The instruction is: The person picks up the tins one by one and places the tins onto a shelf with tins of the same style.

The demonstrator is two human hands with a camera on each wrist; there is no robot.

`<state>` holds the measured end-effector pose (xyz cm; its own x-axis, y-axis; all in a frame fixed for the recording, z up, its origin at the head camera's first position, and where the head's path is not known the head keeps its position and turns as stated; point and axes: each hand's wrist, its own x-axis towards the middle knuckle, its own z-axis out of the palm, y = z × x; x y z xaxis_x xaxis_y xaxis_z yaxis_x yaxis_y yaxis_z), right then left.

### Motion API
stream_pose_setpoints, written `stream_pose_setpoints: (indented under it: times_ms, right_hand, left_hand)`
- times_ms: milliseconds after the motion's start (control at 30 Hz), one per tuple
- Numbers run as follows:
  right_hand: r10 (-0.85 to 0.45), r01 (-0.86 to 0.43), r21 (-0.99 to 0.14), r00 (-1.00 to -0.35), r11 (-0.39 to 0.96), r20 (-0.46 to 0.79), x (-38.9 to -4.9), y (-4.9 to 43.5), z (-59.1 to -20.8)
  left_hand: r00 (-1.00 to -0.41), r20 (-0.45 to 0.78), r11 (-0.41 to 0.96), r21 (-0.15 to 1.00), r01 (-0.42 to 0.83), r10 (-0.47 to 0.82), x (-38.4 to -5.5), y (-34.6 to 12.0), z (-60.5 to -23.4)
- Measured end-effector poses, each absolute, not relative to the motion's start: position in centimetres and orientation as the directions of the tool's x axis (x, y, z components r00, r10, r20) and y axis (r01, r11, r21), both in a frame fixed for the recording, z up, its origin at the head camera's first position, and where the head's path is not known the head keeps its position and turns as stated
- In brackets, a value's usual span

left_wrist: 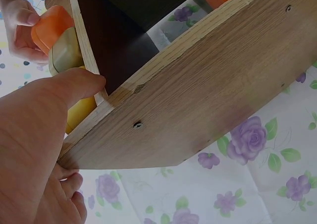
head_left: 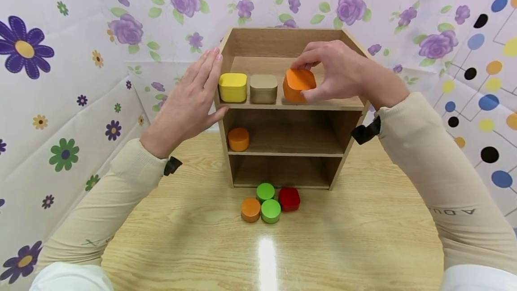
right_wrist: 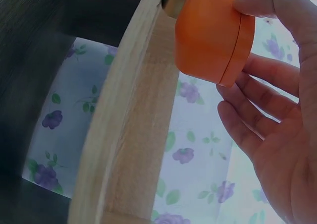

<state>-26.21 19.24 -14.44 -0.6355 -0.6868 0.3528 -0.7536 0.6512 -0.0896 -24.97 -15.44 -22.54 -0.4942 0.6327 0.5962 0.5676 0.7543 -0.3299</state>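
My right hand (head_left: 337, 68) pinches an orange rounded-square box (head_left: 298, 83) between thumb and fingers, over the front of the wooden shelf unit's top board (head_left: 323, 103). The box is tilted, with its lid seam showing in the right wrist view. To its left, a khaki box (head_left: 263, 90) and a yellow box (head_left: 233, 88) stand side by side on that board. My left hand (head_left: 187, 95) rests against the upper left corner of the shelf unit (left_wrist: 198, 90), fingers straight in the head view and thumb at the front edge.
A round orange box (head_left: 238, 139) sits at the left of the middle shelf. In front of the unit on the table (head_left: 194, 237) are two round green boxes (head_left: 270, 211), another round orange box (head_left: 251, 210) and a red box (head_left: 289, 199). Flowered cloth (head_left: 161, 26) hangs behind.
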Motion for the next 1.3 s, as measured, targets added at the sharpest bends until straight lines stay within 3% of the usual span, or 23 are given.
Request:
stream_pose_setpoints:
  times_ms: [933,1300]
  right_hand:
    - [-0.633,-0.664,-0.151,-0.746,0.733,0.208,-27.1,18.7,-15.0]
    - [-0.644,-0.681,-0.105,-0.724,0.725,0.248,-25.9,19.2,-13.8]
  left_hand:
    - [-0.482,0.608,0.748,-0.311,0.587,0.631,-24.9,-15.3,-22.5]
    - [-0.497,0.598,0.754,-0.311,0.579,0.629,-25.0,-15.5,-22.6]
